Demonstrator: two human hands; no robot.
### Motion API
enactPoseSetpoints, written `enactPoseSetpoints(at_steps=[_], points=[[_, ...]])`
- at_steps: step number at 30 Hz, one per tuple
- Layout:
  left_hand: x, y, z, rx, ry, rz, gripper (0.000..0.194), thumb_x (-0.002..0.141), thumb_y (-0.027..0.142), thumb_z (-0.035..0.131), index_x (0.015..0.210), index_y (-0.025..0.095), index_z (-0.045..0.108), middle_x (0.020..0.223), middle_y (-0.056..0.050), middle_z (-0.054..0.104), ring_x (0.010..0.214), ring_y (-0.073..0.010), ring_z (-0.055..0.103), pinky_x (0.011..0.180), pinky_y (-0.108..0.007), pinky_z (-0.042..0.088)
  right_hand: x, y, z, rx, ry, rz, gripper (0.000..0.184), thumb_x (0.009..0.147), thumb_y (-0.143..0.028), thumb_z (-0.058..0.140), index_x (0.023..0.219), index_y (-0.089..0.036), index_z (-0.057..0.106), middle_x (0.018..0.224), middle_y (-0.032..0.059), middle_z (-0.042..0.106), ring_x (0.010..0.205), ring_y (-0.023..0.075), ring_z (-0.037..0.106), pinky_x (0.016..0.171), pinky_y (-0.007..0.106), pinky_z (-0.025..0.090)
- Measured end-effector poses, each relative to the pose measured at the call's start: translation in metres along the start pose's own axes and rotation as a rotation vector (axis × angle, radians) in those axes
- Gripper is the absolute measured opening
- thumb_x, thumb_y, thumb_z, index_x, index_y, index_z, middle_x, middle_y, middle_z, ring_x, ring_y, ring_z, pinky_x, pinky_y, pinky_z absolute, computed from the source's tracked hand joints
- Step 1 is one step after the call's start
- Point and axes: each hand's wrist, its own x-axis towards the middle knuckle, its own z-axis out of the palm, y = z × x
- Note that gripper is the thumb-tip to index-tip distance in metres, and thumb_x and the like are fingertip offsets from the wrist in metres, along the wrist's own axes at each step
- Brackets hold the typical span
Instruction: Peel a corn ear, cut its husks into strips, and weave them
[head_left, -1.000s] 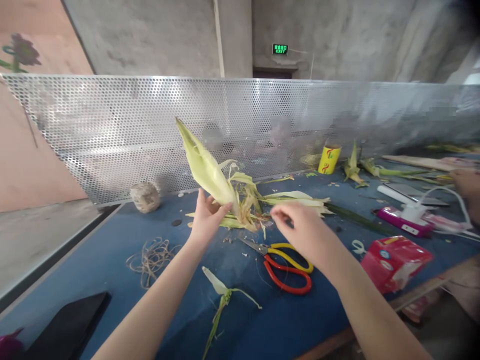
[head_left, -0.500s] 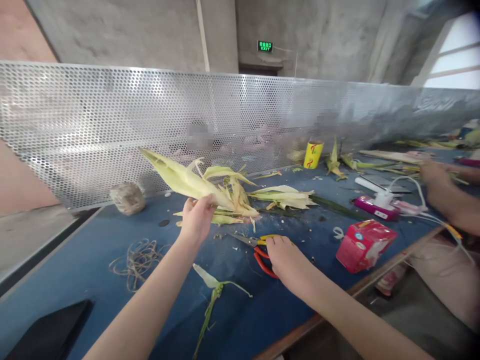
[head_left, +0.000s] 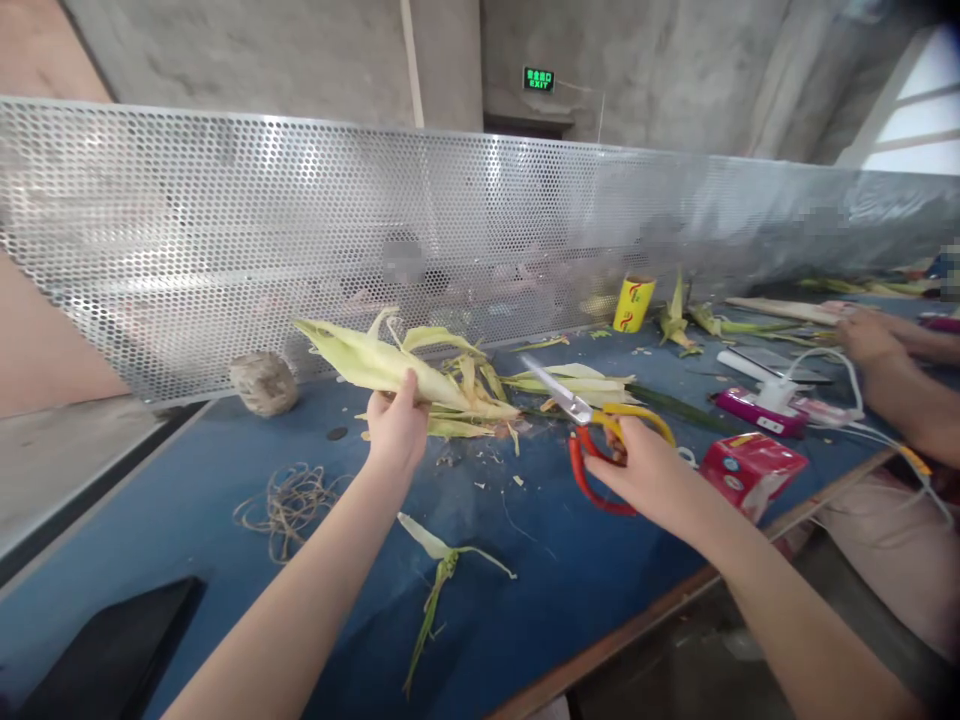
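Observation:
My left hand (head_left: pixel 399 423) grips a pale green corn husk (head_left: pixel 360 357), its broad end pointing up and left. In my right hand (head_left: pixel 637 462) is a pair of scissors (head_left: pixel 574 405) with one red and one yellow handle, raised off the table, blades pointing up and left. The blades look closed and stand apart from the husk. Behind the held husk lies a pile of loose husks (head_left: pixel 480 365), and more husk pieces (head_left: pixel 592 385) lie to its right. A small green husk sprig (head_left: pixel 444 570) rests nearer me.
On the blue table (head_left: pixel 300 640) are tangled twine (head_left: pixel 289 510), a twine ball (head_left: pixel 264 384), a dark flat object (head_left: pixel 112 650), a yellow roll (head_left: pixel 634 305), a pink package (head_left: pixel 750 468) and a power strip (head_left: pixel 761 412). A perforated metal screen (head_left: pixel 300 230) stands behind. Another person's hands (head_left: pixel 874 335) work at right.
My right hand has picked the scissors up off the table and moved them up and right. My left hand still holds the husk, now tilted slightly lower.

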Motion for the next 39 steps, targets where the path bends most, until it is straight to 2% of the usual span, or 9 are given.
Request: enactPoseSetpoints(at_steps=[2,5,7,10,15,17,25,32,39], points=[[-0.001,0.001,0.002,-0.023,0.000,0.033,0.017,0.069,0.021,0.068,0.077,0.016,0.054,0.098,-0.010,0.065,0.099,-0.0211,0.061,0.088,-0.038,0.048,-0.002,-0.006,-0.004,0.494,-0.202,0.054,0.023,0.071,-0.034,0.057,0.072,-0.021,0.038,0.064,-0.0024,0.043,0.053,0.0112,0.042,0.050,0.025,0.036],[-0.003,0.004,0.005,-0.051,-0.011,0.078,0.016,0.071,0.024,0.066,0.079,0.017,0.053,0.100,-0.010,0.065,0.102,-0.0210,0.060,0.090,-0.038,0.048,-0.004,-0.022,0.008,1.130,-0.700,0.232,0.035,0.072,-0.041,0.057,0.065,-0.021,0.029,0.055,-0.0074,0.033,0.043,0.0053,0.029,0.040,0.018,0.025],[-0.006,0.006,0.006,-0.064,-0.024,0.103,0.018,0.071,0.024,0.066,0.081,0.018,0.053,0.102,-0.010,0.064,0.103,-0.0207,0.059,0.091,-0.038,0.047,-0.004,-0.033,0.023,1.250,-1.005,0.385,0.037,0.077,-0.041,0.053,0.062,-0.020,0.026,0.049,-0.0090,0.027,0.038,0.0037,0.022,0.036,0.015,0.017],[-0.009,0.008,0.007,-0.074,-0.031,0.146,0.020,0.070,0.024,0.067,0.082,0.019,0.051,0.105,-0.008,0.064,0.104,-0.0193,0.059,0.092,-0.036,0.046,-0.005,-0.043,0.047,1.292,-1.254,0.504,0.041,0.082,-0.047,0.047,0.060,-0.020,0.025,0.047,-0.0094,0.024,0.036,0.0035,0.022,0.035,0.015,0.018],[-0.011,0.012,0.007,-0.043,-0.035,0.225,0.022,0.071,0.025,0.066,0.086,0.022,0.050,0.111,-0.007,0.062,0.108,-0.0194,0.056,0.092,-0.037,0.046,-0.007,-0.044,0.065,1.349,-1.208,0.337,0.047,0.076,-0.060,0.052,0.064,-0.018,0.036,0.052,-0.0077,0.034,0.043,0.0046,0.036,0.044,0.018,0.036],[-0.011,0.012,0.008,-0.020,-0.040,0.266,0.024,0.070,0.027,0.066,0.087,0.022,0.049,0.113,-0.007,0.061,0.111,-0.0202,0.055,0.093,-0.038,0.045,-0.006,-0.043,0.067,1.323,-1.271,0.304,0.055,0.071,-0.072,0.044,0.066,-0.018,0.040,0.053,-0.0061,0.038,0.046,0.0072,0.041,0.049,0.023,0.041],[-0.018,0.010,0.009,0.020,-0.085,0.333,0.026,0.072,0.029,0.064,0.093,0.025,0.049,0.119,-0.006,0.058,0.114,-0.0194,0.053,0.096,-0.036,0.042,-0.004,-0.044,0.077,1.375,-1.312,0.267,0.072,0.068,-0.083,0.020,0.075,-0.017,0.047,0.058,-0.0027,0.042,0.049,0.0092,0.043,0.052,0.026,0.039],[-0.019,0.009,0.004,0.052,-0.103,0.359,0.029,0.078,0.023,0.058,0.104,0.026,0.045,0.124,-0.005,0.054,0.112,-0.0169,0.054,0.095,-0.033,0.043,-0.002,-0.049,0.068,1.364,-1.521,0.394,0.078,0.064,-0.086,0.018,0.076,-0.015,0.048,0.058,-0.0018,0.041,0.050,0.0093,0.041,0.051,0.025,0.036],[-0.023,0.013,0.010,0.047,-0.108,0.408,0.025,0.078,0.023,0.057,0.100,0.025,0.046,0.122,-0.006,0.055,0.114,-0.0183,0.052,0.097,-0.035,0.041,-0.006,-0.050,0.079,1.379,-1.397,0.295,0.078,0.064,-0.086,0.014,0.076,-0.016,0.048,0.056,-0.0023,0.042,0.048,0.0095,0.043,0.051,0.026,0.038]])
